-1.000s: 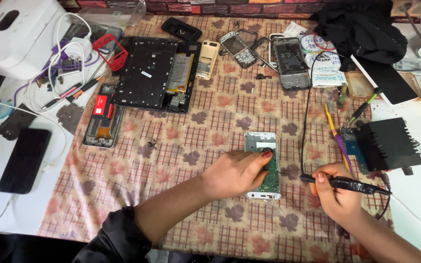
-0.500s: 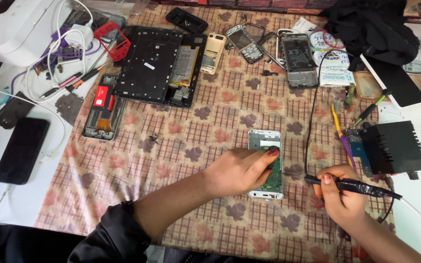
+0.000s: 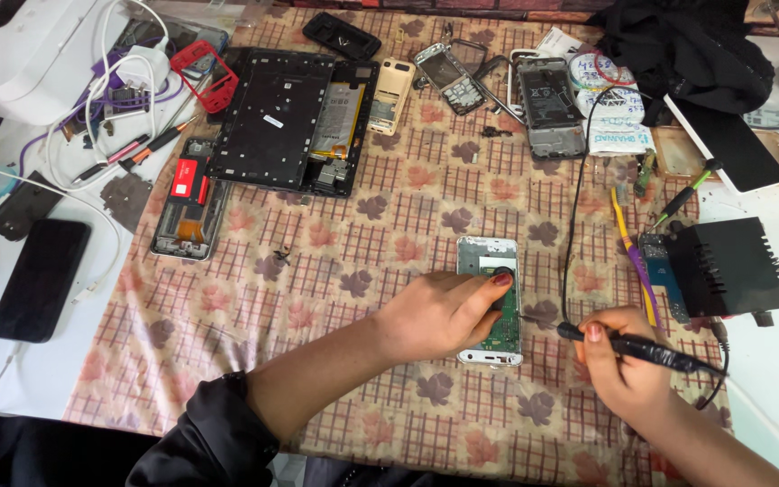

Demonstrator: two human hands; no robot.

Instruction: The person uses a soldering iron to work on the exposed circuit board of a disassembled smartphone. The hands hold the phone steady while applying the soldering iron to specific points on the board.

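An opened phone [image 3: 490, 261] with its green circuit board showing lies on the checked cloth [image 3: 362, 243] at centre. My left hand [image 3: 439, 314] rests on the phone's left side and presses it down, fingers over the board. My right hand [image 3: 624, 365] grips a black soldering iron [image 3: 642, 350] like a pen. Its thin tip points left and reaches the phone's right edge. The iron's black cable [image 3: 574, 207] runs up the cloth.
A black soldering station [image 3: 732, 266] stands at right beside a purple and yellow tool [image 3: 635, 261]. A dismantled tablet [image 3: 286, 122], several phone shells and parts lie along the far side. A black phone [image 3: 40, 280] and a white box [image 3: 20, 54] sit at left.
The view has shifted slightly. My right hand has brought the iron's tip a little closer to the phone's edge; my left hand stays on the phone.
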